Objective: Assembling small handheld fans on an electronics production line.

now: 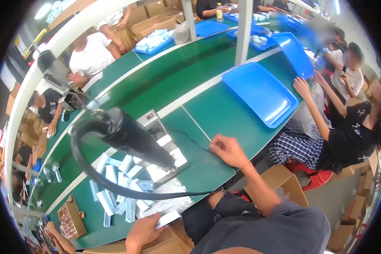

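My left hand [144,232], low in the view by the table's front edge, grips a small pale block-shaped plastic piece [168,219] between thumb and fingers. Over the green table to the right, my right hand [225,150] has its fingertips drawn together; whatever they pinch, if anything, is too small to make out. A thin dark cord [190,139] runs toward those fingertips. Between my hands a black cylindrical device [135,137] with a thick black hose [82,158] hangs over a bright metal fixture [180,160]. Left of it lies a loose pile of light-blue plastic pieces [110,201].
A large blue tray [260,95] rests on the table at right, beside a co-worker holding another blue tray [294,55]. Open cardboard boxes stand at the left table end [72,218] and by my right side [279,180]. A white post [243,34] rises beyond.
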Motion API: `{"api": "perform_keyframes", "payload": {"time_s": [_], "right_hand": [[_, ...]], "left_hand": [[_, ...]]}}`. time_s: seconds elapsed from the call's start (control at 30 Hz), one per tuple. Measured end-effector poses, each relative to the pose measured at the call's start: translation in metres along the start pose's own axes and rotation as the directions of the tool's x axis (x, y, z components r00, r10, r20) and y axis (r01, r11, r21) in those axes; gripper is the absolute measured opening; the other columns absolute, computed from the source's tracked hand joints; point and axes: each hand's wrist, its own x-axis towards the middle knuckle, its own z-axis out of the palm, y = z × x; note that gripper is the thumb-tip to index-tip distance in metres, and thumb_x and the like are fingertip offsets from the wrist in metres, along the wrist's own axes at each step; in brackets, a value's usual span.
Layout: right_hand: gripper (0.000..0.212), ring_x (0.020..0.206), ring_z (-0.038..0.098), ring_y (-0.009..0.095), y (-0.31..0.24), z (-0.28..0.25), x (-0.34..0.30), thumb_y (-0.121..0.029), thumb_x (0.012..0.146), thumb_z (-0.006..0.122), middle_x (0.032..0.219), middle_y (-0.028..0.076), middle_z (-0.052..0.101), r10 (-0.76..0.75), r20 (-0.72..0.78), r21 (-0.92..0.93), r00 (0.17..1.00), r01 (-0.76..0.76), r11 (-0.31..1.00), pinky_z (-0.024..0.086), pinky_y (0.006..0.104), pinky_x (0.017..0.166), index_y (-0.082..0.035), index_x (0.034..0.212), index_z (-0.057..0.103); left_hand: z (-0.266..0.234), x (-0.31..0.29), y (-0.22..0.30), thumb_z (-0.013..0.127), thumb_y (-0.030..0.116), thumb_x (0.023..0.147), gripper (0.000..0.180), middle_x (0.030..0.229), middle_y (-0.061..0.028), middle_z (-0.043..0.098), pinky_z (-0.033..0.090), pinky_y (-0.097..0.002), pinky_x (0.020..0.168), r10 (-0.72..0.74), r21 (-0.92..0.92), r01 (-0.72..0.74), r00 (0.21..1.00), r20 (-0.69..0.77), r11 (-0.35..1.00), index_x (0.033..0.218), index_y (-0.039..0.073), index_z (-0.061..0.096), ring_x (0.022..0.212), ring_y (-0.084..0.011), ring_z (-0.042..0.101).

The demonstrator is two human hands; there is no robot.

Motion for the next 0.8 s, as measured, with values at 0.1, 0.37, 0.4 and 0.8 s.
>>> {"api": "perform_keyframes", "payload": {"time_s": [0.1,0.37,0.4,0.8], "right_hand": [[0.014,0.062,0.060,0.012,0.0040,0.0078,0.0035,-0.013,0.095,0.069,0.072,0.005,0.066,-0.032,-0.009,0.048,0.999,0.032,0.998,0.049,0.0299,0.060,0.000,0.094,0.065],[0.014,0.060,0.058,0.011,-0.0032,0.0080,0.0039,-0.013,0.095,0.070,0.070,0.005,0.065,-0.012,0.001,0.034,1.000,0.012,0.999,0.047,0.0289,0.058,0.000,0.093,0.065],[0.014,0.060,0.057,0.011,-0.0026,0.0079,0.0037,-0.013,0.094,0.070,0.069,0.004,0.064,-0.019,-0.003,0.037,1.000,0.019,0.999,0.047,0.0286,0.058,0.000,0.093,0.065],[0.014,0.059,0.054,0.010,-0.0001,0.0103,0.0025,-0.013,0.094,0.070,0.068,0.004,0.063,-0.023,-0.015,0.010,1.000,0.023,1.000,0.045,0.0281,0.057,0.000,0.093,0.065]], "left_hand": [[0.0021,-0.0058,-0.0013,0.067,0.044,0.094,0.046,0.099,-0.0187,0.071,0.053,-0.0509,0.081,0.026,-0.005,-0.026,1.000,-0.007,1.000,0.123,0.009,0.061,0.097,-0.0420,0.067],[-0.0026,-0.0070,0.0044,0.067,0.039,0.095,0.038,0.098,-0.0212,0.069,0.050,-0.0542,0.080,0.026,-0.044,-0.027,1.000,-0.015,0.999,0.109,0.005,0.058,0.095,-0.0451,0.065],[-0.0029,-0.0067,0.0046,0.067,0.039,0.095,0.038,0.098,-0.0211,0.069,0.050,-0.0541,0.080,0.024,-0.045,-0.024,1.000,-0.010,0.999,0.109,0.005,0.058,0.095,-0.0449,0.065],[0.0005,-0.0080,0.0003,0.065,0.040,0.096,0.038,0.101,-0.0204,0.070,0.050,-0.0539,0.081,0.031,-0.045,-0.031,0.999,-0.008,0.999,0.112,0.006,0.059,0.097,-0.0445,0.065]]}}
